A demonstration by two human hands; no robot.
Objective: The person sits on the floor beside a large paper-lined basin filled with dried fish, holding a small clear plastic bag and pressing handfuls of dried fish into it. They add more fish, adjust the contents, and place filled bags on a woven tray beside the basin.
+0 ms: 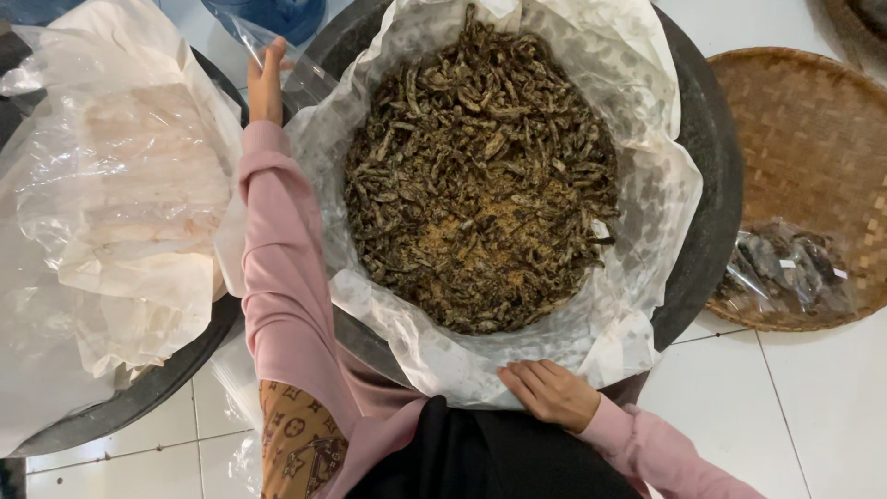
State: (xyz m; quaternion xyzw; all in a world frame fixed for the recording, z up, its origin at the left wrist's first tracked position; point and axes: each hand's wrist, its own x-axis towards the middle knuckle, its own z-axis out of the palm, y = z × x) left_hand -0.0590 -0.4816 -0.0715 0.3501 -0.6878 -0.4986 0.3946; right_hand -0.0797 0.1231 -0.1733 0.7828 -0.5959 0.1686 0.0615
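- Left hand (266,81), upper left of the frame, reaches up with fingers spread, touching a clear plastic bag (277,55); grasping nothing.
- Right hand (552,392), bottom centre, rests flat and released on the white paper lining (647,185).
- Dried small fish (480,176) fill the lined dark basin (716,157), centre frame.

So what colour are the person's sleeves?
Pink sleeves, best seen in the head view.
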